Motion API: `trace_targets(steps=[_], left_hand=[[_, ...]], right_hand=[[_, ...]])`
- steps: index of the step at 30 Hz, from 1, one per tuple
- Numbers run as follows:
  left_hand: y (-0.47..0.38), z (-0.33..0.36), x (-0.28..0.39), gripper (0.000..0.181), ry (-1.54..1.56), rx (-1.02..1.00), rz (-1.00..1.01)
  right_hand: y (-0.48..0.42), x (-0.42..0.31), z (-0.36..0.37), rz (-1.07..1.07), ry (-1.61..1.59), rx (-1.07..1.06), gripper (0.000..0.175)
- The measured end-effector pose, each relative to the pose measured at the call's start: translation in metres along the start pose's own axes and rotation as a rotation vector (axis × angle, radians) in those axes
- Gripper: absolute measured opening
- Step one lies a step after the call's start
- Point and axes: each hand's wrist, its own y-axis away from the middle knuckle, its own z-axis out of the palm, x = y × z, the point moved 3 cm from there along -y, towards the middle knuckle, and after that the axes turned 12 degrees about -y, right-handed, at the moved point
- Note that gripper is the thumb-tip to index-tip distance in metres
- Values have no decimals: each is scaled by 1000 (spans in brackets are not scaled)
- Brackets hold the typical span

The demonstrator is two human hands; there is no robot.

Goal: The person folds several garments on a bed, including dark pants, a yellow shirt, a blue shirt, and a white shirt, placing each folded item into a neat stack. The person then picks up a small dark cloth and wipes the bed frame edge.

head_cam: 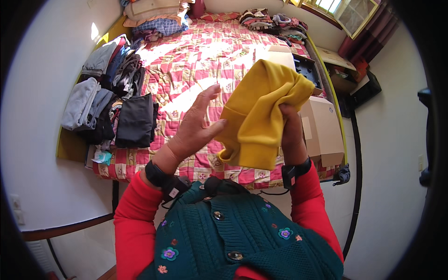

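A yellow garment, bunched and partly folded, hangs over the near part of the bed. My right hand grips its right side, with the fingers partly hidden by the cloth. To the left of the garment, my left hand is raised with its fingers apart and holds nothing; the thumb tip is close to the cloth, and whether it touches cannot be told. Beneath both hands lies a red and cream patchwork bedspread.
Folded dark trousers, grey clothes and other piles line the bed's left side. At the right lie an open cardboard box and a black tray. More folded clothes and pillows are at the far end.
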Motion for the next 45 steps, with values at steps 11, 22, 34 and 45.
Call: trace_targets(steps=[11,22,34,45], left_hand=[[38,45,-49,26,569,-54,-482],[11,-12,5,27,383,19,-264],[18,-13,36,27,30,-288,0],[66,-7,-67,31,-258,-439,-293]], right_hand=[[10,-1,21,23,-234,-198,37],[7,-35,16,-418,609,-38,51],[15,30,86,73,911,-678,22],[26,-2,95,-258,689,-443,20]])
